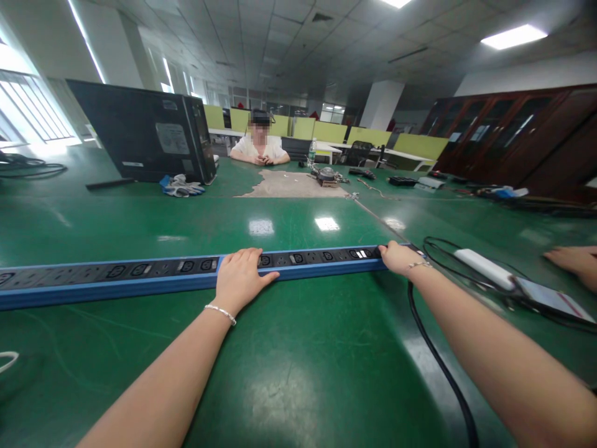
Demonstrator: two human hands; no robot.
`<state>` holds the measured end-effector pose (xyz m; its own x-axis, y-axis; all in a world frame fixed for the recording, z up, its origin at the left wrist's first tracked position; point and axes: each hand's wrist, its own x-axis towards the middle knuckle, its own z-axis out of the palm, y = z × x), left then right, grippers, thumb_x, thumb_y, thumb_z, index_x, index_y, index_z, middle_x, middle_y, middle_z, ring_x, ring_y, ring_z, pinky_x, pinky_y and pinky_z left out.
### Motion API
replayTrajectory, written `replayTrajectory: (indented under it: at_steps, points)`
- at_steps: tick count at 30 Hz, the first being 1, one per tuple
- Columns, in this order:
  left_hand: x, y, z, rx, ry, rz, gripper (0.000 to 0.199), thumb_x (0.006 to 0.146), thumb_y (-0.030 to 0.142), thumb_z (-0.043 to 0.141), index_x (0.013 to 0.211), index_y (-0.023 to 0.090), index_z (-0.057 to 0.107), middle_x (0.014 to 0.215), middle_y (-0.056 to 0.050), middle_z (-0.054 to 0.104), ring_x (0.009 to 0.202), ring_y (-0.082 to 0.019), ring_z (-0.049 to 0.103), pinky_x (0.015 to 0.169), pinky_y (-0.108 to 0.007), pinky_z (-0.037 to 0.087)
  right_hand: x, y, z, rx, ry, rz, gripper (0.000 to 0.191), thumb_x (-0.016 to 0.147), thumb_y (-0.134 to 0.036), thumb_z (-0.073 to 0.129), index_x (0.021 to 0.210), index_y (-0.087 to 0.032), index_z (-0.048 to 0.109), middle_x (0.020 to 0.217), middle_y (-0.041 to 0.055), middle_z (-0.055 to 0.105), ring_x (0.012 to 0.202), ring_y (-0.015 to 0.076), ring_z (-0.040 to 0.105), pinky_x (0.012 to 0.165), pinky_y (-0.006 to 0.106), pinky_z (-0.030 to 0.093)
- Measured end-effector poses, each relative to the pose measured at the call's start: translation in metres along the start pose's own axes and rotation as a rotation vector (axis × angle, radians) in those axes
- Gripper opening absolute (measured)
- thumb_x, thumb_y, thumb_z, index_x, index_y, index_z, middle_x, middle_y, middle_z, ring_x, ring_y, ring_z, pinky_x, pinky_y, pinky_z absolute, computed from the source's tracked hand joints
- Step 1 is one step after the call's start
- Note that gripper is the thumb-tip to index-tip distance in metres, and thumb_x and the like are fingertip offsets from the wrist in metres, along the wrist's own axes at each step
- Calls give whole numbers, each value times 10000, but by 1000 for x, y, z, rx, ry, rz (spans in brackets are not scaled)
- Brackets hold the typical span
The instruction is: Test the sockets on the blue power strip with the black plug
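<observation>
A long blue power strip with black sockets along its upper face lies across the green table in front of me, running past the left edge of the view. My left hand is closed over its middle, the fingers across the top and the thumb along the near side. Around the strip's right end, my right hand is closed, with its fingertips partly hidden. A thick black cable comes down from that end towards the bottom edge of the view.
A white adapter-like bar, a phone-like device and thin black cables lie at the right, near another person's hand. A black computer case and gloves stand farther left. Across the table sits a person.
</observation>
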<state>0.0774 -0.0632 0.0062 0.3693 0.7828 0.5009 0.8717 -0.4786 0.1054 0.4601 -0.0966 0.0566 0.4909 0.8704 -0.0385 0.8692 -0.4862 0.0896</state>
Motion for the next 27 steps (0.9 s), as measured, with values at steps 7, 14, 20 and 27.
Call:
replayTrajectory:
  at_steps: [7,14,20,27]
  points:
    - [0,1,-1,-8,2,-16,603,758,595,515,1181,165,528,1179,-117,604,1128,-269,510,947,-399,338,1,2,-6,-46,-52,-19,463,912,-375,249,1022,-80,587,1036,226,628,994,292,606,854,384,430]
    - [1,1,0,-9,-11,-19,610,755,606,512,1178,167,526,1167,-119,607,1125,-274,509,940,-411,340,2,6,-3,-66,-2,-12,532,906,-410,211,1017,-53,589,976,244,643,940,321,625,803,407,449]
    - [2,1,0,-5,-18,-21,592,750,598,527,1175,186,527,1165,-108,608,1117,-271,514,937,-408,341,2,2,-7,-63,-31,-38,515,892,-414,233,945,-81,622,992,256,638,938,338,618,788,415,450]
    - [2,1,0,14,-22,-22,599,743,604,534,1160,174,532,1149,-108,615,1111,-267,518,922,-405,346,-3,22,-53,-32,161,142,599,910,-457,134,1054,-59,558,1020,279,609,930,337,607,727,383,446]
